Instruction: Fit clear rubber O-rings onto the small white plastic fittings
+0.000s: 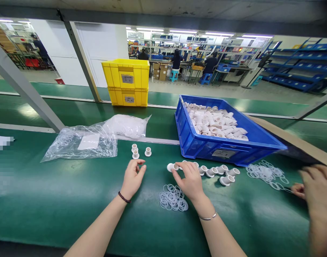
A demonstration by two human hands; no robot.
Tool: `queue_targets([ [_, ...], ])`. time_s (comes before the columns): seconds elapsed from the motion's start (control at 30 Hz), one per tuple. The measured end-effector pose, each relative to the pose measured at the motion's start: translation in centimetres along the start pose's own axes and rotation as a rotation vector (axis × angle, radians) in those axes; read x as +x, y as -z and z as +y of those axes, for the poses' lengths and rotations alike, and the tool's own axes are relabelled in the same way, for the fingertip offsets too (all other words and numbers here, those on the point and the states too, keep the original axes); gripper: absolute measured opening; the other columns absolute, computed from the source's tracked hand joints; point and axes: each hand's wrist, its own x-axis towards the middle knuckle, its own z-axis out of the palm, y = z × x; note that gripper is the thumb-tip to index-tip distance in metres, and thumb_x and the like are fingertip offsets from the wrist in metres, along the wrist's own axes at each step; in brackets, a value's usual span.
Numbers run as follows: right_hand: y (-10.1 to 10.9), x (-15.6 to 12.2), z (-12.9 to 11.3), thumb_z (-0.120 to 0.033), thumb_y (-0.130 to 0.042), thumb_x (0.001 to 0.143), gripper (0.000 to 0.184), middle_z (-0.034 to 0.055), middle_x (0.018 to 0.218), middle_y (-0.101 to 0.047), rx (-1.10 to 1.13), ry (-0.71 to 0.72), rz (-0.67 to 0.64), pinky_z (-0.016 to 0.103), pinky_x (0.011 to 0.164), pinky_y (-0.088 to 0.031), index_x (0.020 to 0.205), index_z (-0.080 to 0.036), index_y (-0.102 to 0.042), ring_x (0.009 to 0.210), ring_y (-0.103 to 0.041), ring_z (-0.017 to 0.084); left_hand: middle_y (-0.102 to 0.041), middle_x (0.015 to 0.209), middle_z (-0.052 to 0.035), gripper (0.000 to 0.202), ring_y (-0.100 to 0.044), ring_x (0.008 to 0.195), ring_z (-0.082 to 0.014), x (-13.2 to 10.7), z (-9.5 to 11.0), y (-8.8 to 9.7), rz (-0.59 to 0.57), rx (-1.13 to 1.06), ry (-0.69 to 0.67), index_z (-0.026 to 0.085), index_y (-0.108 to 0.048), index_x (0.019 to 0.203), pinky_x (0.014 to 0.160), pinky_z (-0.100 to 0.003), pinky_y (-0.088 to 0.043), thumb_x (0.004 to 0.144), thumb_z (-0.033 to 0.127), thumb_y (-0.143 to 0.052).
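Note:
My right hand (189,180) pinches a white flanged plastic sleeve (175,166) between thumb and fingers; the sleeve is tilted, its flange to the left. Right of it, several more such sleeves (212,171) sit in an uneven row, partly behind my fingers. My left hand (133,178) is over the table with thumb and fingers apart, and I see nothing in it. Just beyond its fingertips, three sleeves (147,152) stand upright on their flanges. A pile of thin translucent rings (172,198) lies between my forearms, close to my right hand.
A blue bin (206,151) full of white sleeves stands beyond the row. Clear bags (106,151) lie at left, before stacked yellow crates (128,92). At right, another person's blurred hand (320,189) is by a second ring pile (265,173). Metal posts (81,60) rise from the green table.

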Motion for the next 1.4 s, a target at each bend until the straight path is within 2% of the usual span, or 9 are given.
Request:
queue_targets([
  [0.13, -0.1, 0.1, 1.4, -0.021, -0.057, 0.082, 0.006, 0.0076, 0.092, -0.064, -0.148, -0.077, -0.121, 0.041, 0.083, -0.041, 0.085, -0.019, -0.062, 0.096, -0.052, 0.025, -0.049, 0.097, -0.007, 0.023, -0.051, 0.087, -0.0207, 2.4, -1.8, 2.5, 0.182, 0.476, -0.188, 0.021, -0.062, 0.104, 0.083, -0.038, -0.04, 0.084, 0.024, -0.051],
  [0.3, -0.1, 0.0, 0.7, -0.022, -0.054, 0.084, 0.012, 0.0102, 0.099, -0.061, -0.103, -0.065, -0.114, 0.042, 0.085, -0.041, 0.091, -0.018, -0.063, 0.098, -0.051, 0.025, -0.044, 0.106, -0.0122, 0.036, -0.049, 0.096, -0.0257, 3.5, -3.5, 2.7, 0.155, 0.729, -0.279, 0.022, -0.057, 0.117, 0.083, -0.04, -0.042, 0.082, 0.016, -0.052],
  [0.43, 0.3, -0.1, -0.6, -0.017, -0.047, 0.089, 0.016, 0.006, 0.09, -0.061, 0.115, 0.079, -0.405, 0.033, 0.076, -0.045, 0.091, -0.019, -0.062, 0.084, -0.054, 0.018, -0.049, 0.106, -0.0148, 0.019, -0.049, 0.097, -0.0278, 3.9, -4.3, 2.6, 0.166, 0.765, -0.286, 0.015, -0.062, 0.098, 0.082, -0.041, -0.042, 0.083, 0.018, -0.05],
  [0.53, 0.3, -0.2, -1.1, -0.021, -0.051, 0.088, 0.013, 0.0045, 0.09, -0.061, 0.158, 0.138, -0.605, 0.031, 0.075, -0.045, 0.092, -0.021, -0.063, 0.083, -0.054, 0.017, -0.054, 0.106, -0.0135, 0.011, -0.051, 0.098, -0.0277, 3.8, -4.1, 2.6, 0.151, 0.645, -0.251, 0.016, -0.058, 0.084, 0.084, -0.042, -0.041, 0.083, 0.02, -0.048],
  [0.63, 0.1, -0.3, -1.3, -0.025, -0.058, 0.085, 0.01, 0.0036, 0.09, -0.06, 0.15, 0.154, -0.696, 0.03, 0.076, -0.045, 0.091, -0.021, -0.065, 0.084, -0.055, 0.017, -0.06, 0.092, -0.0067, 0.009, -0.057, 0.086, -0.0216, 3.1, -3.1, 2.1, 0.077, 0.282, -0.069, 0.018, -0.053, 0.084, 0.079, -0.037, -0.044, 0.082, 0.027, -0.05],
  [0.8, -0.1, -0.3, -1.5, -0.021, -0.06, 0.083, 0.006, 0.0022, 0.081, -0.059, 0.167, 0.168, -0.709, 0.029, 0.071, -0.044, 0.077, -0.02, -0.063, 0.079, -0.054, 0.017, -0.059, 0.082, 0.0, 0.033, -0.059, 0.072, -0.0138, 1.1, -0.3, 0.2, -0.059, -0.578, 0.256, 0.02, -0.042, 0.101, 0.069, -0.028, -0.046, 0.077, 0.034, -0.059],
  [0.93, -0.1, -0.2, -1.8, -0.017, -0.058, 0.083, 0.007, 0.0023, 0.078, -0.058, 0.169, 0.183, -0.653, 0.03, 0.069, -0.044, 0.076, -0.019, -0.058, 0.076, -0.053, 0.017, -0.058, 0.092, -0.0004, 0.058, -0.059, 0.078, -0.0116, 0.1, 1.1, -0.6, -0.172, -0.91, 0.382, 0.024, -0.036, 0.12, 0.076, -0.028, -0.045, 0.072, 0.026, -0.068],
  [1.13, -0.1, -0.1, -2.2, -0.013, -0.053, 0.084, 0.007, 0.0029, 0.082, -0.058, 0.212, 0.167, -0.584, 0.031, 0.07, -0.044, 0.08, -0.019, -0.053, 0.079, -0.053, 0.017, -0.056, 0.084, -0.0005, 0.037, -0.054, 0.074, -0.0092, -0.8, 1.3, -1.3, -0.302, -0.839, 0.436, 0.015, -0.054, 0.091, 0.07, -0.023, -0.043, 0.065, 0.027, -0.077],
  [1.4, -1.1, -1.2, -2.1, -0.016, -0.044, 0.089, 0.008, 0.0021, 0.077, -0.057, 0.177, 0.059, -0.481, 0.03, 0.065, -0.043, 0.085, -0.02, -0.05, 0.071, -0.053, 0.016, -0.053, 0.081, -0.0016, 0.042, -0.05, 0.065, -0.011, -1.8, 0.6, -2.9, -0.422, -0.61, 0.336, 0.016, -0.052, 0.105, 0.056, -0.023, -0.039, 0.083, 0.051, -0.051],
])
